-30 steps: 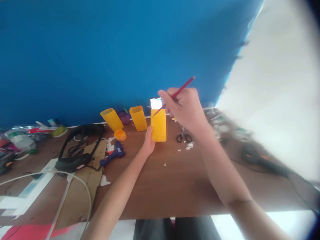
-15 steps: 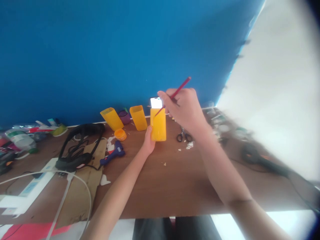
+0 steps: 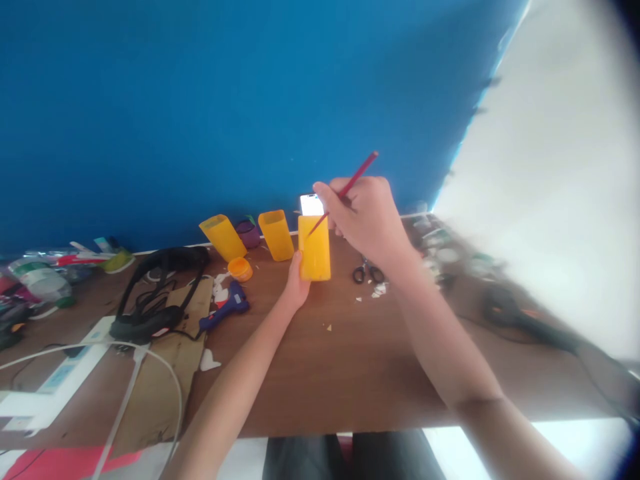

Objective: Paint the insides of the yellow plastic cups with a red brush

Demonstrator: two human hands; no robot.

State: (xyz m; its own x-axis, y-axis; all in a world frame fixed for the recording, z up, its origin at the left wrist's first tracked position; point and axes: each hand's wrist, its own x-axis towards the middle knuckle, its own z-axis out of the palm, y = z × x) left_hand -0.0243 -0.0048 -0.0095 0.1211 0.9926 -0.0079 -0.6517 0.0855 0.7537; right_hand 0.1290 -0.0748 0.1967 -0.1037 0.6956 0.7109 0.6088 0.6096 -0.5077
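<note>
My left hand (image 3: 296, 283) grips the lower end of an upright yellow box-shaped piece (image 3: 315, 250) standing on the brown table (image 3: 350, 360). Above it, my right hand (image 3: 367, 217) is closed on a thin red paintbrush (image 3: 353, 183). The brush tip touches the top of the yellow piece. Two more yellow pieces (image 3: 276, 235) (image 3: 223, 237) stand to the left near the blue wall. A small orange paint pot (image 3: 240, 269) sits in front of them.
Black scissors (image 3: 367, 273) lie right of the yellow piece. A blue glue gun (image 3: 225, 308), cardboard (image 3: 170, 353), black cables (image 3: 160, 293) and a white power strip (image 3: 55, 380) fill the left side. A lit phone (image 3: 311, 204) leans at the wall. A dark tool (image 3: 525, 323) lies right.
The brush and my right hand have shifted slightly left over the yellow piece's top. My left hand keeps its hold.
</note>
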